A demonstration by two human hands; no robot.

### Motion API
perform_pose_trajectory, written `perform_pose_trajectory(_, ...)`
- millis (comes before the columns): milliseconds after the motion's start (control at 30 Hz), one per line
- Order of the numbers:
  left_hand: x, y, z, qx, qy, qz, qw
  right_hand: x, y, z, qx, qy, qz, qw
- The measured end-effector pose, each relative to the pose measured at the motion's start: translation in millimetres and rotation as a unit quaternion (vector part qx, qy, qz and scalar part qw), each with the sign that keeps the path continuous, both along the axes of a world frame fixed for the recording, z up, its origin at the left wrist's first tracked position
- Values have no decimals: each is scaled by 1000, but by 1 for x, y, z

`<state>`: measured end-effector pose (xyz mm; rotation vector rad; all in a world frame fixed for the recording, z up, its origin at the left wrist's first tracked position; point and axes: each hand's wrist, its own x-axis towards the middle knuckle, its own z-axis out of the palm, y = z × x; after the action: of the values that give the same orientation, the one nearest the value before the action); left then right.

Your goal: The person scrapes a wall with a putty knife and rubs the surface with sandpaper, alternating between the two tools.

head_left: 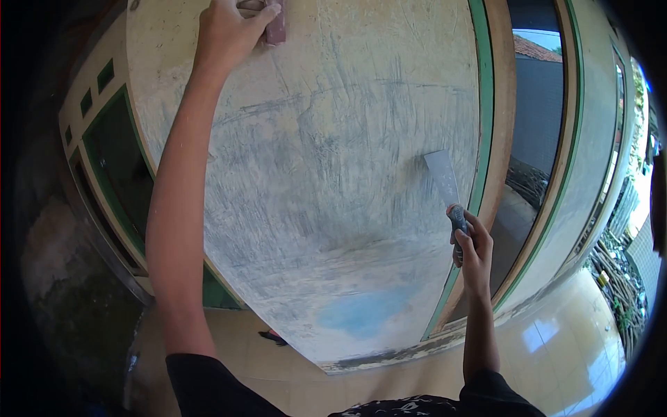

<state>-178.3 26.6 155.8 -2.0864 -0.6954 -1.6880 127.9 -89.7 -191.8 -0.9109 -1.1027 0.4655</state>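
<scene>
1 scraper [446, 182] in right hand [476, 249], block [276, 29] in left hand [228, 31].

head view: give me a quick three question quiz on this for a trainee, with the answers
1. Which grip holds the scraper?
2. True or false: the left grip is empty.
3. Fill the gap: the blue patch lies on the ____ part of the wall, as seen in the view.

Key: 1. The right grip. 2. False; the left grip holds a reddish-brown block. 3. Lower.
</scene>
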Motion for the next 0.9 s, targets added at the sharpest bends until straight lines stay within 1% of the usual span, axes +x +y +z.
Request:
perform_pose_trajectory(67,-2,13,12,76,-25,161,984,4,-1,-1,-3,10,8,1000)
perform_pose_trajectory(100,3,12,11,76,-26,165,983,7,0,-1,-5,9,20,1000)
perform_pose_trajectory(167,16,11,7,112,-52,175,977,13,1,-3,-8,7,32,999)
perform_pose_trajectory(300,45,10,-2,93,-84,141,982,20,-1,-3,-18,6,45,999)
perform_pose_trajectory(367,56,9,-1,105,-99,172,974,26,-2,-5,-18,-3,71,997)
perform_pose_trajectory(400,62,12,-2,104,-98,169,975,29,-2,-5,-24,-5,64,998)
perform_pose_trajectory(467,75,17,-5,233,-72,222,944,34,-3,-7,-27,-9,68,997)
perform_pose_trajectory(533,112,25,-12,258,-78,177,947,37,-6,-5,-36,-11,79,996)
perform_pose_trajectory(567,142,20,-23,200,-68,126,969,38,-7,-5,-33,-12,78,996)
perform_pose_trajectory(600,182,7,-40,169,-47,97,980,39,-8,-5,-39,-12,85,996)
perform_pose_trajectory(633,221,9,-56,145,21,32,989,39,-7,-5,-46,-12,93,995)
perform_pose_trajectory(667,264,18,-77,157,96,-41,982,38,-8,-6,-53,-7,93,994)
perform_pose_trajectory(700,300,3,-97,10,238,-34,971,37,-8,-8,-54,-7,95,994)
perform_pose_trajectory(733,333,6,-120,44,324,-9,945,39,-9,-9,-57,-16,96,994)
perform_pose_trajectory(767,345,2,-136,136,303,-77,940,43,-10,-10,-62,-27,97,993)
perform_pose_trajectory(800,336,-23,-135,127,322,-89,934,48,-13,-11,-69,-54,96,992)
perform_pose_trajectory(833,325,-32,-129,126,323,-90,934,52,-15,-13,-70,-53,96,992)
perform_pose_trajectory(900,297,-38,-115,125,243,-147,950,61,-17,-20,-83,-84,83,990)
